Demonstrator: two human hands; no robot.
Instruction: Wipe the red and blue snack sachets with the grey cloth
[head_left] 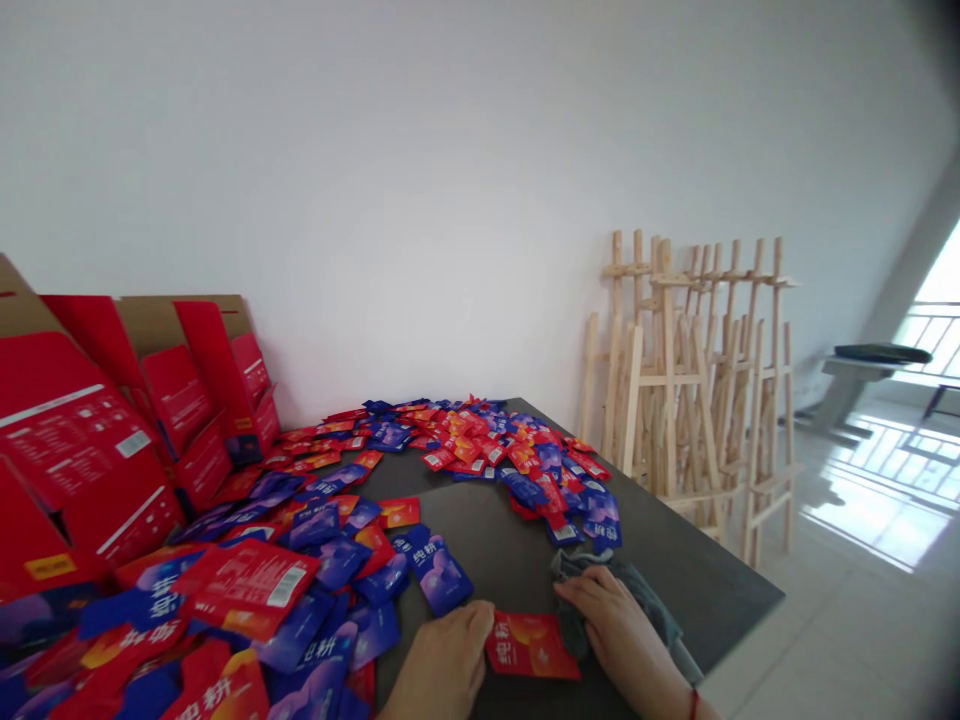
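My left hand is closed, its thumb and fingers pinching the left edge of a red and orange sachet low over the dark table. Beside the sachet's right end, my right hand has its fingers curled over a bunched grey-green cloth. The cloth touches or nearly touches the sachet's right edge. A blue sachet lies just beyond my left hand. To the left spreads a large heap of red and blue sachets, partly overlapping one another.
Open red cartons stand along the left side. A second pile of sachets covers the far part of the table. Wooden easels lean together by the wall beyond the table's right edge.
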